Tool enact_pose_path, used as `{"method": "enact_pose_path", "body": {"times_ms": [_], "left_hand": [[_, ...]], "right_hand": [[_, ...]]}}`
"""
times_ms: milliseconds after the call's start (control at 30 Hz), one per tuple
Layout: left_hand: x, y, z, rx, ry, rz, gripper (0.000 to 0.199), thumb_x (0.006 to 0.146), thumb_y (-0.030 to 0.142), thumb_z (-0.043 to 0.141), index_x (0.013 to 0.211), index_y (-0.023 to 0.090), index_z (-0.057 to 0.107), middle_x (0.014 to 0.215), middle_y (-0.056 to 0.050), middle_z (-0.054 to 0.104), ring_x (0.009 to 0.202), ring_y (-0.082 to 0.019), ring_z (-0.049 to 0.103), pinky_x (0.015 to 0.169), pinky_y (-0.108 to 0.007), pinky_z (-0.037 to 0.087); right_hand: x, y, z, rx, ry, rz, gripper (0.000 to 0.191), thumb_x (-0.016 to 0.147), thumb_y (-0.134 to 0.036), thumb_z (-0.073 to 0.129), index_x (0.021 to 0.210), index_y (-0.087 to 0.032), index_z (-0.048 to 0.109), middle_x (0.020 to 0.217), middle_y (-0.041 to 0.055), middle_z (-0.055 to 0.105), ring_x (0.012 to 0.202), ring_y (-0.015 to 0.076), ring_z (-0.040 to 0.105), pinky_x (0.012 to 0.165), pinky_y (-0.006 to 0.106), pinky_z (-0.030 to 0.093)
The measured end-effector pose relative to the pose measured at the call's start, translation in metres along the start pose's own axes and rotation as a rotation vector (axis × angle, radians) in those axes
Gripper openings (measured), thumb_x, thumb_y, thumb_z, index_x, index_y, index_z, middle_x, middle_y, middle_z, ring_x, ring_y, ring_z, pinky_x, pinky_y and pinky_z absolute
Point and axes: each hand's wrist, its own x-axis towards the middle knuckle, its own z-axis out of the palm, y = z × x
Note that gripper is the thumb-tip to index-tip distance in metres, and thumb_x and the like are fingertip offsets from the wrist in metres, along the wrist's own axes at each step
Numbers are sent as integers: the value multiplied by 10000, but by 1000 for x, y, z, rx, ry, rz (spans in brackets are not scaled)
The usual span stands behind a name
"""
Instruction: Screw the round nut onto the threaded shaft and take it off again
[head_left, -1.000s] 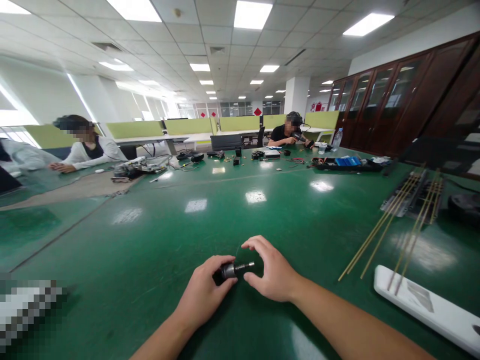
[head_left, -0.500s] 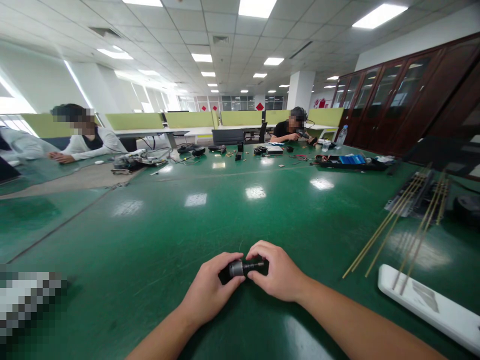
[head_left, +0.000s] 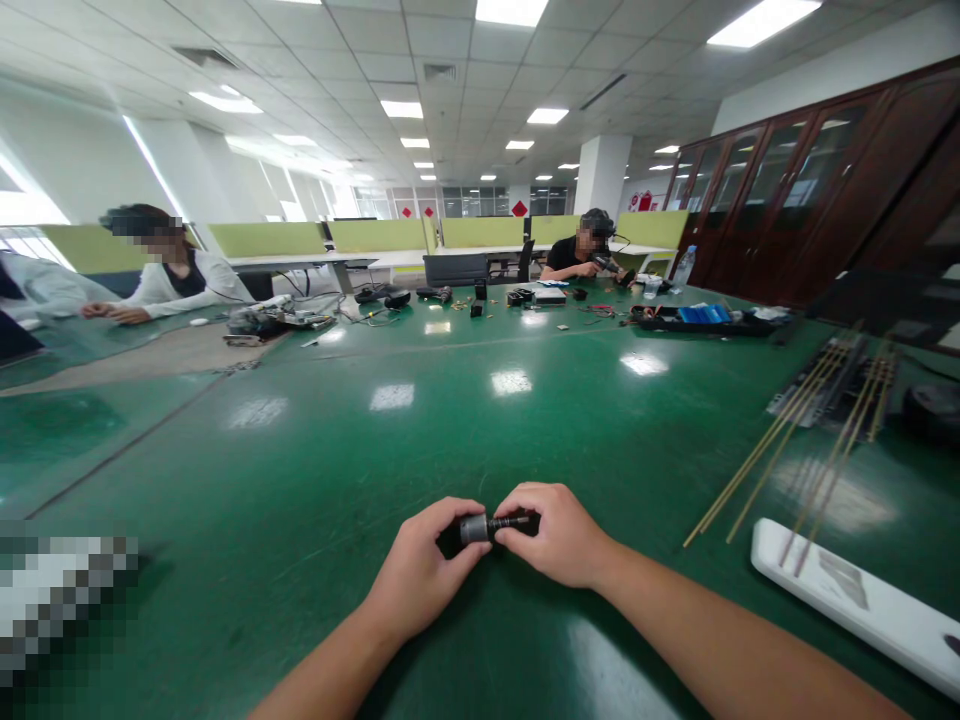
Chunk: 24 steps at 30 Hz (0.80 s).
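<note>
Near the front of the green table (head_left: 360,450), a small grey and black cylindrical part (head_left: 474,528) with a thin ribbed shaft lies level between my hands. My left hand (head_left: 429,565) grips its thick grey end between thumb and fingers. Around the thin shaft end, my right hand (head_left: 559,535) is closed, with thumb and index finger pinching it. The shaft's tip shows inside the curl of the right hand. The two hands' fingertips are almost touching.
Brass-coloured rods (head_left: 776,440) and a white long object (head_left: 855,590) lie at the right. A black tray (head_left: 652,322), a bottle (head_left: 684,268) and small parts stand at the back. Two people (head_left: 176,265) (head_left: 581,255) sit across the table. A pixelated object (head_left: 60,600) is front left.
The fingertips of both hands are slightly closer together around the cylindrical part. The view has shifted very slightly. The hands of the person at the left have moved a little.
</note>
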Motion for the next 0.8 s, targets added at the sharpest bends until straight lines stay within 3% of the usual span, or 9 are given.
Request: {"method": "enact_pose_path", "body": {"times_ms": [800], "left_hand": [[-2,3,-2,7,26,60,280,853,200,684,1117,273,630,1078,-16,670,1001,-197,625,901,-325,486]], "right_hand": [[-2,-2,-2,-7,32,-6,88,783,-216,724,871,-214,717,831,0,700,780,157,633,721,272,442]]}}
